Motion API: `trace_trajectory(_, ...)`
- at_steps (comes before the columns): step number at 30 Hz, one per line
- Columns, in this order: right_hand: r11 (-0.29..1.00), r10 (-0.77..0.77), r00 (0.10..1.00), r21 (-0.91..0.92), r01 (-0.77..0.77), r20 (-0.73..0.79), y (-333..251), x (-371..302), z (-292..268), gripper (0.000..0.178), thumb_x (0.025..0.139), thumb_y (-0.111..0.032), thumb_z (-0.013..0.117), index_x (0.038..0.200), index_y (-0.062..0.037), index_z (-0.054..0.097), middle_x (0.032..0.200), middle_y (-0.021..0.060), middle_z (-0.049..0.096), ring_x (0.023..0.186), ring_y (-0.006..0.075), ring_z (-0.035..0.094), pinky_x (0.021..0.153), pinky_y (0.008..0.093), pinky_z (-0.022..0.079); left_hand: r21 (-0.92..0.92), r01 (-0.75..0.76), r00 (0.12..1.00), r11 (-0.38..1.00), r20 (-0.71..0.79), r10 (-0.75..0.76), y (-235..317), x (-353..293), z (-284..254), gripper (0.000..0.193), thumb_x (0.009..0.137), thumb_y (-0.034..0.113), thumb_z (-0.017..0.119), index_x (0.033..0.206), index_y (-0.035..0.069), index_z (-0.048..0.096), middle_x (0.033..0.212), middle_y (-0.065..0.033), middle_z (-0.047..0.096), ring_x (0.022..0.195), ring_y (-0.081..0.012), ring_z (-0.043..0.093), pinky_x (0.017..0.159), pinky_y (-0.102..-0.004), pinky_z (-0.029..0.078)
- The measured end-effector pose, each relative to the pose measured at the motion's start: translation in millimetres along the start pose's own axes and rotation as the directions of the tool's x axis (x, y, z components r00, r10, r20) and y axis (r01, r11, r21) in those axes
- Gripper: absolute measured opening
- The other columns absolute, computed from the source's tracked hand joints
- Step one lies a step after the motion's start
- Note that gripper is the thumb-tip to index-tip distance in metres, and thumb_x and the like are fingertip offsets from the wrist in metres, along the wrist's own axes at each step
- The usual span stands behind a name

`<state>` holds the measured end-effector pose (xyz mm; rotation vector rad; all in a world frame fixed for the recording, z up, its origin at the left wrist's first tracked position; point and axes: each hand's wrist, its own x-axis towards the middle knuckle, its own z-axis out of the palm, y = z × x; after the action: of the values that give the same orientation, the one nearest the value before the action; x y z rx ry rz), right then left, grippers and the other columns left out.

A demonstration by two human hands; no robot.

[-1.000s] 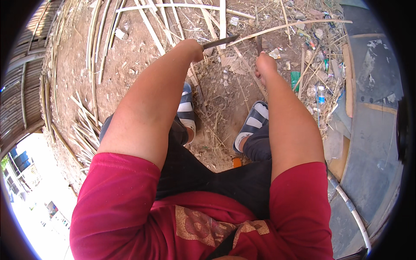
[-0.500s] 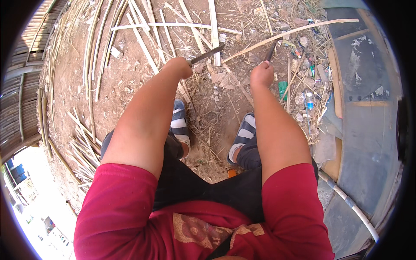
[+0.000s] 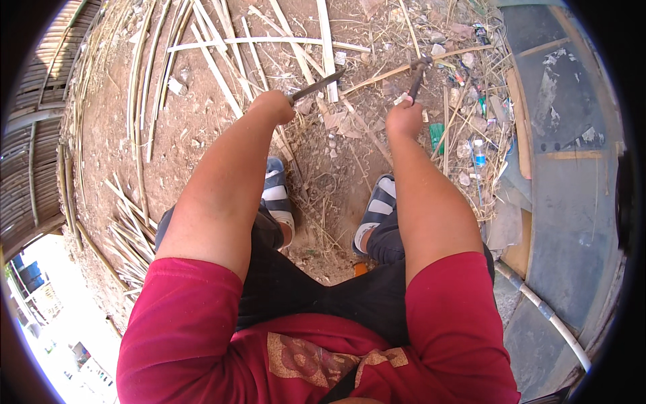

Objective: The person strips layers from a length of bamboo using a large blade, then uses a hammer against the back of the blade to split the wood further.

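Observation:
My left hand is closed round the handle of a knife. Its long dark blade points up and to the right over the littered ground. My right hand grips a hammer, head uppermost. Past the hammer head runs a pale bamboo strip, slanting from near the knife tip toward the upper right. Whether the hammer touches this strip I cannot tell. Just beyond the blade, another flat bamboo strip lies on the dirt.
Many bamboo strips lie on the bare earth at the far left, with a pile nearer. Right of my right hand are scraps, a plastic bottle and a green piece. Dark panels border the right, bamboo slats the left.
The hammer has come up and its head now shows clearly. The slanting bamboo strip sits lower and its right end no longer reaches as far over the panels. My left hand barely moved.

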<state>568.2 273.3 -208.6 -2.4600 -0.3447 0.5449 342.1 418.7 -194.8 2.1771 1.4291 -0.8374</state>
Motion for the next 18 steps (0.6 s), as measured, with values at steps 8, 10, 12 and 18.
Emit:
trace_trajectory(8, 0.849, -0.229, 0.867, -0.345, 0.4, 0.442, 25, 10, 33, 0.048, 0.106, -0.037, 0.041, 0.123, 0.002, 0.063, 0.12, 0.0279, 0.066, 0.112, 0.0437, 0.064, 0.096, 0.0506, 0.05, 0.03, -0.014, 0.999, 0.999, 0.049, 0.013, -3, 5, -1, 0.047, 0.088, 0.017, 0.056, 0.132, 0.028, 0.067, 0.124, -0.0076, 0.069, 0.113, -0.0272, 0.067, 0.096, -0.041, 0.056)
trace_trajectory(10, 0.881, -0.094, 0.857, -0.358, 0.308, 0.506, 24, 21, 31, 0.044, 0.104, -0.033, 0.044, 0.119, 0.0015, 0.067, 0.122, 0.0277, 0.066, 0.114, 0.0419, 0.065, 0.097, 0.0491, 0.051, 0.043, -0.011, 0.999, 0.999, 0.036, 0.009, -3, 8, 2, 0.047, 0.089, 0.017, 0.056, 0.133, 0.029, 0.067, 0.124, -0.0075, 0.069, 0.113, -0.027, 0.068, 0.096, -0.0406, 0.056)
trace_trajectory(12, 0.857, -0.022, 0.818, -0.41, 0.312, 0.575, 18, 25, 22, 0.04, 0.1, -0.028, 0.047, 0.116, 0.0013, 0.07, 0.123, 0.0267, 0.066, 0.114, 0.0405, 0.065, 0.098, 0.048, 0.051, 0.039, 0.003, 0.999, 0.999, 0.033, -0.005, -3, 8, 1, 0.047, 0.089, 0.017, 0.056, 0.133, 0.03, 0.067, 0.124, -0.0075, 0.069, 0.112, -0.0268, 0.068, 0.096, -0.0403, 0.056)
trace_trajectory(18, 0.683, 0.099, 0.703, -0.562, 0.467, 0.705, 3, 31, -17, 0.036, 0.091, -0.017, 0.051, 0.115, 0.0029, 0.07, 0.116, 0.024, 0.068, 0.103, 0.0385, 0.068, 0.088, 0.0479, 0.052, -0.051, -0.055, 0.998, 0.997, -0.039, 0.053, -11, 18, 5, 0.039, 0.09, 0.027, 0.061, 0.127, 0.023, 0.071, 0.114, -0.0101, 0.072, 0.104, -0.0285, 0.071, 0.09, -0.0399, 0.058)
